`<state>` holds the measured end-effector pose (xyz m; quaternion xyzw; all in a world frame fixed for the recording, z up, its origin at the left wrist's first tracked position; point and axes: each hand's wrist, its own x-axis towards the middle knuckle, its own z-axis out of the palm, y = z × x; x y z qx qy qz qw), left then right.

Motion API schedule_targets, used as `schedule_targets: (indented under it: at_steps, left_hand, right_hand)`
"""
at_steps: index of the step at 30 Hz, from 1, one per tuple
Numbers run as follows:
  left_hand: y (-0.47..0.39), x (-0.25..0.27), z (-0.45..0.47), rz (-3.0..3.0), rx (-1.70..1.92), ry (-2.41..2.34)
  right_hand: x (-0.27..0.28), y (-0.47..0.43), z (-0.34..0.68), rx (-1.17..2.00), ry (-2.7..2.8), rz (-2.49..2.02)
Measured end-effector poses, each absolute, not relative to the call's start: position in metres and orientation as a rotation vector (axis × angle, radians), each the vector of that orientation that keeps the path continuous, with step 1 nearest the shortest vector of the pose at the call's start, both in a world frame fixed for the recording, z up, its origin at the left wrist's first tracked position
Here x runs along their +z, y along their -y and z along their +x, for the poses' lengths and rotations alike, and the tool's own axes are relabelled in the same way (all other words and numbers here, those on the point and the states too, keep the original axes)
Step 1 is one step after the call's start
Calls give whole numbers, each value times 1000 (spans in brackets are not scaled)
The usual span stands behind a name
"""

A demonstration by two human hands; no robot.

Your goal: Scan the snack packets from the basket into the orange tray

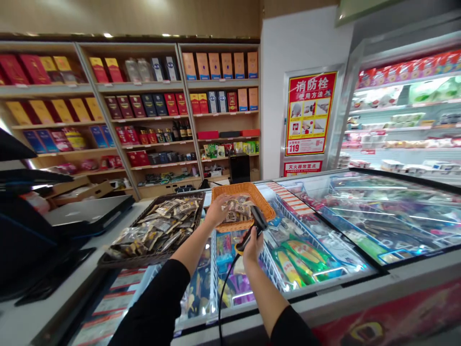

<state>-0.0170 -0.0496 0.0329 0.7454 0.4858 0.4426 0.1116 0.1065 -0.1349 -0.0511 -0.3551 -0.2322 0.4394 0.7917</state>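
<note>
Right grip (253, 246) clasps a scanner (258, 219); whether the left grip (217, 211) pinches packets (240, 209) in the basket (226, 227), I can't tell. Likely scanning; next needs steady aim.

Place: a shop
Shelves (144, 87): boxed goods (226, 66) and bottles (182, 130) in rows (small tags (72, 85) along the edges)
Freezer (414, 276): glass-topped, full of packaged food (306, 262)
Chiller (399, 156): lit, stocked with packs (392, 77)
Scanner (257, 221): handheld, corded

Looking forward and down from head height, close above left hand (217, 210) and right hand (253, 246), just below mid-frame. Facing across the freezer (403, 278) toward distant shelves (122, 88), upper left.
</note>
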Motion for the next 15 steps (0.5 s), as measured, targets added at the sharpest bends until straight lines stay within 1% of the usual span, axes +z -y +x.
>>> schedule_targets:
  at_steps: [2,4,7,8,10,15]
  left_hand:
    - [65,42,-55,2050,1409,-1572]
    - [80,46,-99,1844,1440,-1805]
    - [100,41,-158,1501,1214,-1936]
    - [106,38,-173,1434,1176,-1924]
    - [115,30,-191,1353,1215,-1859]
    - [125,28,-185,1267,1551,-1668]
  right_hand:
    - [-50,138,104,979,542,-734]
    - [-49,142,103,999,606,-738]
    - [-48,146,101,1016,693,-753]
    - [-48,147,101,1013,715,-758]
    - [-48,150,100,999,756,-764]
    - [-51,153,100,971,861,-768]
